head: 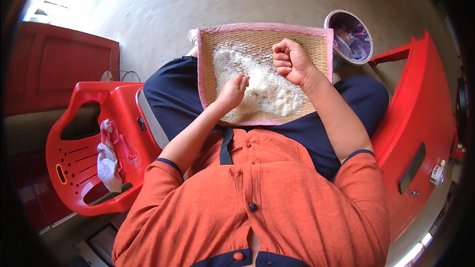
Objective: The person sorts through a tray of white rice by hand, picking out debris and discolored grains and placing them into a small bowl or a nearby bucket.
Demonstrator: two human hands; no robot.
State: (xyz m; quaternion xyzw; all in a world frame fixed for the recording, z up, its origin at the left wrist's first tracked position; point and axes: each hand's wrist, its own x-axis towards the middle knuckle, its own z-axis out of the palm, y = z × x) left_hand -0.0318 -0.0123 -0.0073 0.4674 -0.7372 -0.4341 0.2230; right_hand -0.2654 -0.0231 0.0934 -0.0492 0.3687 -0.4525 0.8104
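Observation:
A woven tray with a pink cloth rim (265, 27) rests across my lap. White rice-like grains (259, 78) are spread over its left and middle parts, with a few darker bits among them. Over the grains' lower left, my left hand (233, 91) is held with curled fingers; whether it pinches anything is too small to tell. My right hand (291, 61) is curled above the tray's right side, and its inside is hidden. Just beyond that hand lies a small green heap (297, 41) near the tray's far edge.
A round bucket with a plastic liner (352, 39) stands beyond the tray's right corner. At left is a red plastic chair (74, 148) with crumpled plastic bags (107, 163) on it. A red table (412, 118) at right carries a smartphone (412, 168) and a small white container (438, 173).

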